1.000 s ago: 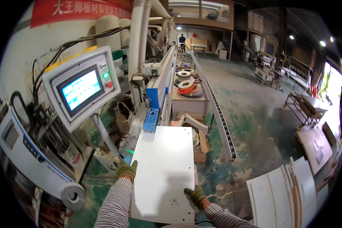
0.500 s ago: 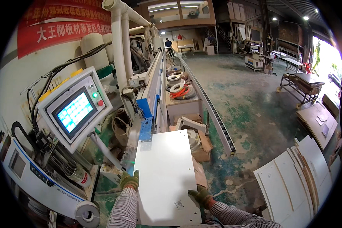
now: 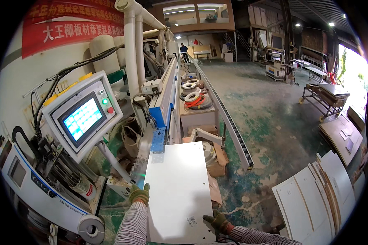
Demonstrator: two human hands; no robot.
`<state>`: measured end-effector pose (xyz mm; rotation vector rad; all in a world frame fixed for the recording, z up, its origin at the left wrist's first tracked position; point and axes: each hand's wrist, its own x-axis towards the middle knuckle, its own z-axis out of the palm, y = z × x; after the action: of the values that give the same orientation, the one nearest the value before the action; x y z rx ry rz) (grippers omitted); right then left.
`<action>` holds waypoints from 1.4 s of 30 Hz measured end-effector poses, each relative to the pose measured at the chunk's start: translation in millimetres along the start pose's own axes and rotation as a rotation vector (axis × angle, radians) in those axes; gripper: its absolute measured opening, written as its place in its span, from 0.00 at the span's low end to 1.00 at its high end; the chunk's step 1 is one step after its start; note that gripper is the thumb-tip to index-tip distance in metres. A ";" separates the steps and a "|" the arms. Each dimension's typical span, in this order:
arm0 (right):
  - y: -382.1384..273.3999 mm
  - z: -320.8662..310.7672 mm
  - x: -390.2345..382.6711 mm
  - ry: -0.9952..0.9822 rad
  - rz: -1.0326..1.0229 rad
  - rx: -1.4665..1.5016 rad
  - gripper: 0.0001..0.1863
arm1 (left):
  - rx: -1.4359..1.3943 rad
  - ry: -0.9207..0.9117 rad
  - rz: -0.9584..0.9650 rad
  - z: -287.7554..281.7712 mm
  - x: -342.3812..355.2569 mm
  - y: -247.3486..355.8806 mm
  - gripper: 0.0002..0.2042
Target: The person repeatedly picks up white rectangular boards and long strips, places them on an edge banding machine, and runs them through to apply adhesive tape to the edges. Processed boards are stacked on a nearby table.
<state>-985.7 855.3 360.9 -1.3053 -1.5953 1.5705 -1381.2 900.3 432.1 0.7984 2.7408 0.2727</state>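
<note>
A long white panel (image 3: 176, 183) with small dark holes along its right edge lies flat in front of me, its far end at a blue perforated plate (image 3: 158, 140) on the machine. My gloved left hand (image 3: 139, 194) holds the panel's left edge, thumb on the edge, fingers at its outer side. On the right edge near the close end, my gloved right hand (image 3: 219, 223) grips with the thumb over the top face; its other fingers are partly hidden. A small printed mark shows on the panel between the hands.
Left stands a control screen (image 3: 82, 118) on a post, above a white machine cabinet (image 3: 45, 196). A roller rail (image 3: 227, 114) runs forward on the right, beside stacked edging rolls (image 3: 192, 97). White boards (image 3: 302, 200) lean at lower right; a wheeled cart (image 3: 325, 98) stands beyond. Another person (image 3: 183, 49) is far ahead.
My right hand has slid a little toward me along the panel's right edge. My left hand stays in place. The whole view has shifted slightly.
</note>
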 end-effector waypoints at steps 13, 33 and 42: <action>37.9 5.3 17.6 0.023 -0.050 -0.031 0.28 | -0.029 -0.066 -0.033 1.1 3.7 -0.1 0.45; 17.1 8.6 11.9 -0.012 0.000 0.081 0.27 | -0.012 -0.001 -0.054 3.8 10.4 -3.5 0.45; 54.4 3.1 34.5 -0.020 0.059 -0.167 0.39 | -0.108 0.084 0.037 -3.7 -13.2 16.5 0.30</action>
<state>-987.7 876.5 300.0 -1.4397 -1.7466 1.5161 -1363.4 906.4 442.5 0.8264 2.7631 0.4680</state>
